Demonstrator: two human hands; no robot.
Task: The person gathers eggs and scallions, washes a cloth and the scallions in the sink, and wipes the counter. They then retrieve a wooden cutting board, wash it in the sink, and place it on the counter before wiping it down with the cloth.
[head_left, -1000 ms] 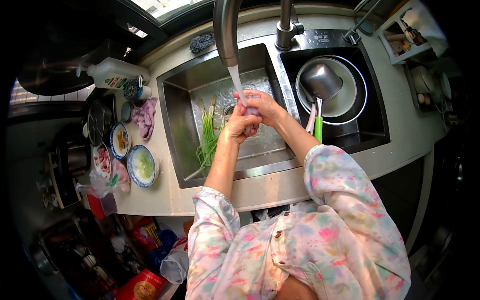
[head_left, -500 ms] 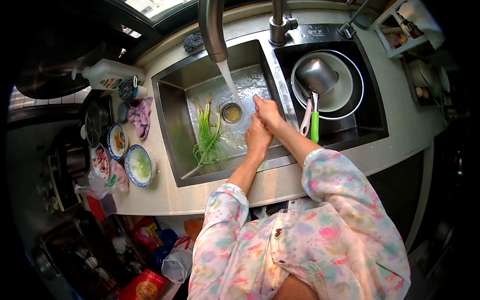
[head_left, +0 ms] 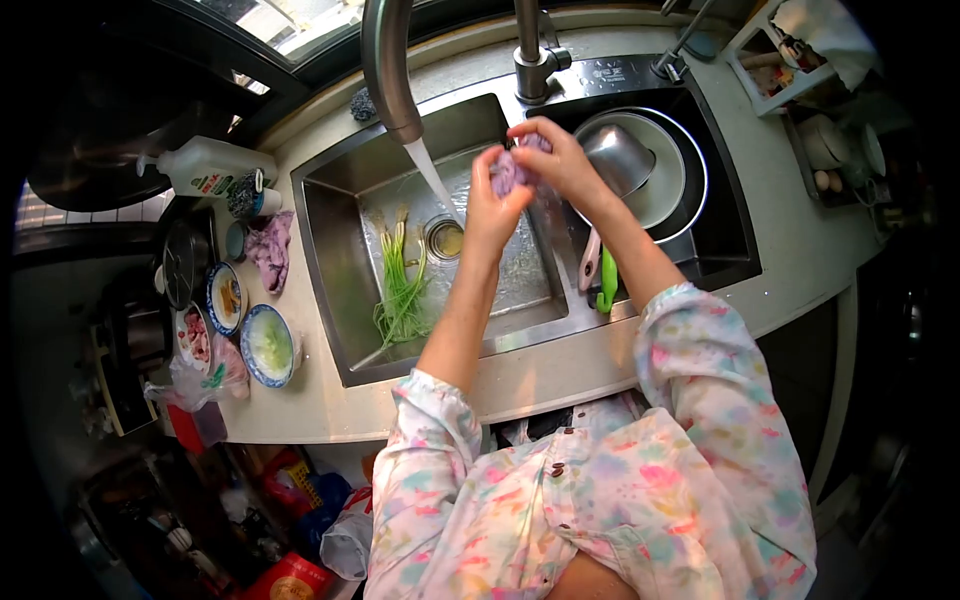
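Observation:
A crumpled purple cloth [head_left: 508, 174] is bunched between my two hands above the divider of the double sink. My left hand [head_left: 490, 212] has its fingers closed round the lower left of it. My right hand [head_left: 563, 165] grips the upper right part, fingers curled over it. To the left of my hands, water runs from the faucet [head_left: 393, 90] into the steel basin [head_left: 510, 320]. A bunch of spring onions [head_left: 400, 300] lies in that basin beside the drain [head_left: 445, 240].
The right basin holds nested bowls [head_left: 693, 180], a metal pot [head_left: 612, 158] and a green-handled utensil [head_left: 607, 280]. On the left counter are a second purple cloth [head_left: 268, 252], a blue-rimmed bowl [head_left: 270, 345], a plate of meat [head_left: 194, 335] and a white bottle [head_left: 210, 165].
My hands, pressed together low over the basin before, have moved up and slightly apart. The purple cloth now shows between them. The camera view has shifted a little.

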